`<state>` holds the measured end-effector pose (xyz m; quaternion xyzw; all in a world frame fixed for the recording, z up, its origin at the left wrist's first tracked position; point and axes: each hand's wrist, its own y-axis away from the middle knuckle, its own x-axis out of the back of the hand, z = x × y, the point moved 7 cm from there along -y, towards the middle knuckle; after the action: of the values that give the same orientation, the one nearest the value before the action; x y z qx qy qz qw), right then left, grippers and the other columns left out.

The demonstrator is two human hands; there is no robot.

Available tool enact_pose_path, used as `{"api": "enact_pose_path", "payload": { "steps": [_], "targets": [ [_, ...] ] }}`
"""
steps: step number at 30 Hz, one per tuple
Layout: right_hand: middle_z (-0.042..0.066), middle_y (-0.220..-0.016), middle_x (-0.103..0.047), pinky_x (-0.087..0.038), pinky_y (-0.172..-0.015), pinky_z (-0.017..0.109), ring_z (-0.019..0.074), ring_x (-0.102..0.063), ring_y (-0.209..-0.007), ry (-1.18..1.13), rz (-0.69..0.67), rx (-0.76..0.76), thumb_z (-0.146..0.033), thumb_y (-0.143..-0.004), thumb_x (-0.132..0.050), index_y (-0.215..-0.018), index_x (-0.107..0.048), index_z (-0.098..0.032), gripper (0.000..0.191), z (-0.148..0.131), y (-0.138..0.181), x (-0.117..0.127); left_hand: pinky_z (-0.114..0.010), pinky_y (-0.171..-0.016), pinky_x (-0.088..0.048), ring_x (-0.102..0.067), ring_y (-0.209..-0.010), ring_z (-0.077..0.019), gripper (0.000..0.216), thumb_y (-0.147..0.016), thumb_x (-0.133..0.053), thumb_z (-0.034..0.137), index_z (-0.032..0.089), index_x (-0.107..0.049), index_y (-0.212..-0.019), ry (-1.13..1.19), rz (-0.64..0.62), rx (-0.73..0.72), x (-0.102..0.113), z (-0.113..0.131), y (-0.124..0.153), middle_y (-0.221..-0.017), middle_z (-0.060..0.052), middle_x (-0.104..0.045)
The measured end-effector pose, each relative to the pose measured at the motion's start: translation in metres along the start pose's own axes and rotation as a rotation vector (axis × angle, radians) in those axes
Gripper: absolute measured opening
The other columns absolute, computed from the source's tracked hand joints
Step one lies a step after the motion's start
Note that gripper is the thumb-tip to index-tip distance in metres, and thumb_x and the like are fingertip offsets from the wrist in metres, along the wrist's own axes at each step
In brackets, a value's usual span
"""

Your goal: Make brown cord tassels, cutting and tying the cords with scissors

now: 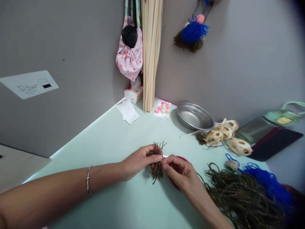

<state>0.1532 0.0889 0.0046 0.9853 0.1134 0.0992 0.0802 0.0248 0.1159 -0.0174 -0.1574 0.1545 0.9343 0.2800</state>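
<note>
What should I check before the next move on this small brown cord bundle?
1. Left hand pinches the small brown glittery cord bundle at its waist: ok.
2. Right hand fingertips meet the same waist; actual grip: cannot tell.
3. Bundle lifted off the pale green table: cannot tell.
4. Red round object under the right hand, mostly hidden: cannot tell.
5. Loose brown cord pile lies apart from the bundle: ok.
6. Round metal bowl stands well away from both hands: ok.

A pale mint-green flat tabletop [111,140] fills the near scene; far off hangs a pink cloth pouch dotted red [130,62]; far right, a bright blue yarn tassel [194,31].
</note>
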Motion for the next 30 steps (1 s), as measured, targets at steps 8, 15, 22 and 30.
{"api": "enact_pose_path", "payload": {
  "steps": [8, 15, 22, 30],
  "targets": [
    [-0.003, -0.066, -0.051, -0.032, -0.055, 0.024, 0.0127, -0.042, -0.06, 0.088, 0.159, 0.082, -0.035, -0.088, -0.063, -0.081, -0.059, -0.02, 0.016, -0.009, 0.008, 0.006, -0.026, -0.063, -0.042, -0.05, -0.063, -0.0086, 0.022, -0.081, -0.07, 0.03, 0.016, -0.056, -0.09, -0.077, -0.111, -0.026, -0.008, -0.001, 0.001, -0.08, 0.002, -0.055],
    [-0.002, -0.07, -0.055, -0.036, -0.055, 0.024, 0.0135, -0.046, -0.061, 0.028, 0.346, 0.026, -0.042, -0.083, -0.069, -0.084, -0.059, -0.02, 0.024, -0.006, 0.004, 0.033, -0.025, -0.064, -0.041, -0.049, -0.067, -0.0079, 0.019, -0.08, -0.07, 0.028, 0.016, -0.058, -0.088, 0.026, -0.055, 0.007, -0.003, -0.001, 0.0, -0.087, 0.001, -0.055],
    [0.002, -0.079, -0.056, -0.038, -0.059, 0.027, 0.0163, -0.048, -0.068, 0.155, 0.165, 0.051, -0.053, -0.095, -0.049, -0.103, -0.06, -0.02, 0.035, -0.013, 0.002, 0.016, -0.026, -0.064, -0.041, -0.049, -0.068, -0.0094, 0.02, -0.079, -0.07, 0.028, 0.017, -0.056, -0.087, 0.015, -0.062, 0.016, -0.008, 0.001, 0.003, -0.082, 0.002, -0.054],
    [-0.005, -0.061, -0.037, -0.026, -0.053, 0.025, 0.0112, -0.03, -0.056, 0.085, 0.015, 0.021, -0.051, -0.094, -0.053, -0.069, -0.05, -0.019, 0.041, -0.002, -0.001, 0.004, -0.025, -0.068, -0.042, -0.05, -0.072, -0.0103, 0.014, -0.08, -0.067, 0.025, 0.017, -0.057, -0.087, -0.022, -0.037, 0.023, -0.005, -0.001, 0.002, -0.084, 0.001, -0.054]
  ]
}}
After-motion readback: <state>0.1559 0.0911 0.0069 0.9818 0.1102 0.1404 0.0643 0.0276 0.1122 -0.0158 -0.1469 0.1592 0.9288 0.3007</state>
